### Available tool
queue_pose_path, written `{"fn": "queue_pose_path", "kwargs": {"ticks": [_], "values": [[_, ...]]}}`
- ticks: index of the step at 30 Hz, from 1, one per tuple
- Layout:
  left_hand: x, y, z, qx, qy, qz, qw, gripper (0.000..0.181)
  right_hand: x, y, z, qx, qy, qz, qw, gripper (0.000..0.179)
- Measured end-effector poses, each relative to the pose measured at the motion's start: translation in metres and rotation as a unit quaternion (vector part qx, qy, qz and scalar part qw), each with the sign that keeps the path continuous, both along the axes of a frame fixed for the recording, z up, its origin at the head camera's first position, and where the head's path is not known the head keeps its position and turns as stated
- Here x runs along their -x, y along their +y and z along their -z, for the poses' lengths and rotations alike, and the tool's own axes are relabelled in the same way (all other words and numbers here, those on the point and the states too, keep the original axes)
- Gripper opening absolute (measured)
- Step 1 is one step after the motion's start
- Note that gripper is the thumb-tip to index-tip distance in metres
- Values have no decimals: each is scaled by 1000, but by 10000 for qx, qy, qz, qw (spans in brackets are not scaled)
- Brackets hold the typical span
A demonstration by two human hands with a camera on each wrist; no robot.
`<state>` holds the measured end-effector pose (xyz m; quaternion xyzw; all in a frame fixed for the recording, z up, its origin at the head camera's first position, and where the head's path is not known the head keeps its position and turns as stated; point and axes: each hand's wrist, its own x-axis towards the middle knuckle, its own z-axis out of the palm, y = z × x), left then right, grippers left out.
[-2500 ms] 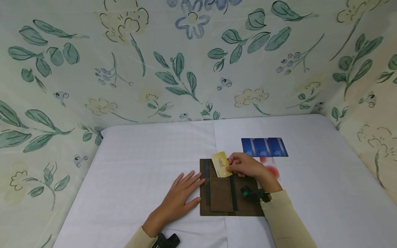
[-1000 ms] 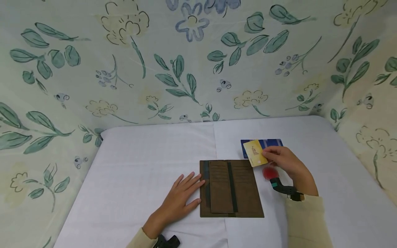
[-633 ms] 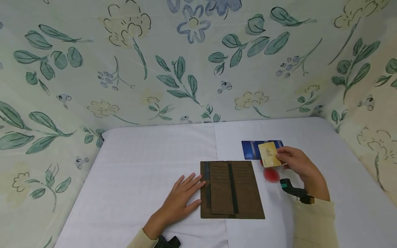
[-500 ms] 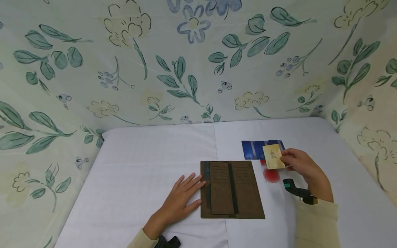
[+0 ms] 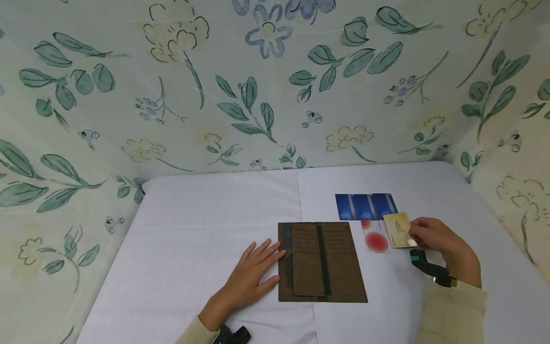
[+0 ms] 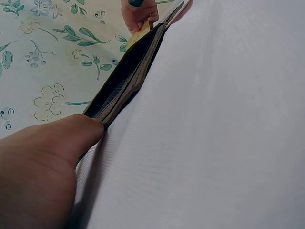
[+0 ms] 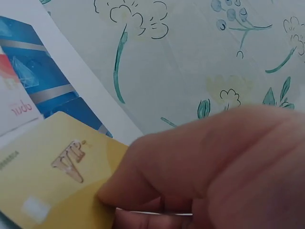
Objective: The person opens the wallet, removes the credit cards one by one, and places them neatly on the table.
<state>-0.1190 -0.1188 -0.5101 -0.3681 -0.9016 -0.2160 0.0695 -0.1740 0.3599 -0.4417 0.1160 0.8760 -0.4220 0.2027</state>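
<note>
A yellow card [image 5: 398,230] with "VIP" lettering is pinched between the thumb and fingers of my right hand [image 5: 440,241]. In the right wrist view the VIP card [image 7: 66,167] fills the lower left, thumb over its edge. It lies just right of a white card with red circles [image 5: 376,241], overlapping its edge in the head view. My left hand [image 5: 249,274] rests with spread, straight fingers at the left edge of an open brown wallet [image 5: 308,272]. The left wrist view shows the thumb at the edge of the wallet [image 6: 138,78]. The wallet's card slots look bare.
Three blue cards [image 5: 365,206] with silver stripes lie in an overlapping row behind the red-circled card. A white cloth covers the table [image 5: 206,215]. Floral fabric [image 5: 258,95] hangs behind it and at both sides.
My right hand has carried the VIP card from above the wallet to the right, past the blue cards and down beside the red-circled card. The left hand has stayed at the wallet's edge.
</note>
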Motion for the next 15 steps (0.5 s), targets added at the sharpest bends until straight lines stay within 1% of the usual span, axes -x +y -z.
{"fn": "queue_pose_path", "kwargs": {"ticks": [4,11,15], "values": [[-1,0,-1,-22,-36,-14,10000,58,0,0,0,-80,-32,-74,9999,36],[0,0,0,-15,74,-3,10000,58,-1,1,-3,-380,-220,-282,9986,38],[0,-1,0,-8,72,-12,10000,58,-1,4,-1,-480,-271,-382,9977,36]]}}
